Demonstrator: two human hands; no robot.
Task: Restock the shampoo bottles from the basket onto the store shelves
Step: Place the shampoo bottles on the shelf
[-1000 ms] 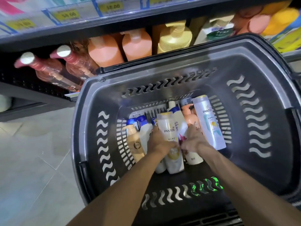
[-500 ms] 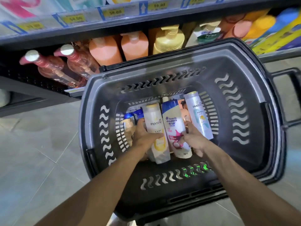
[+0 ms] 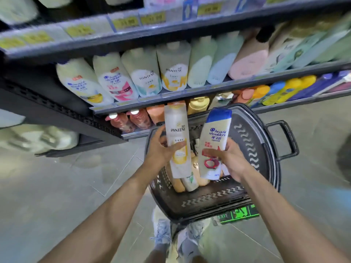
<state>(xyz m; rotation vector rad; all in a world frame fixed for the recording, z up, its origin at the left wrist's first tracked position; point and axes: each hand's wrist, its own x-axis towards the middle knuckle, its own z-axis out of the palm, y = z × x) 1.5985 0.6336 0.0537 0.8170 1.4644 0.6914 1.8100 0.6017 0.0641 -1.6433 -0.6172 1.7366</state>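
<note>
My left hand (image 3: 158,149) grips a white and yellow Pantene bottle (image 3: 176,128), held upright above the black basket (image 3: 254,149). Beside it, my right hand (image 3: 230,158) grips a white Head & Shoulders bottle (image 3: 215,137) with a blue cap, tilted slightly right. Several more bottles (image 3: 190,182) lie in the bottom of the basket on the floor below both hands. The middle shelf (image 3: 190,91) ahead carries a row of large matching Head & Shoulders and Pantene bottles (image 3: 172,73).
Orange and pink pump bottles (image 3: 136,119) stand on the lowest shelf just behind the basket. Price tags (image 3: 125,22) line the upper shelf edge. Grey tiled floor (image 3: 57,186) spreads to the left. My shoes (image 3: 171,236) are right below the basket.
Both hands have lifted their bottles up out of the basket. The view has risen and tilted up, so the middle and upper shelves now show.
</note>
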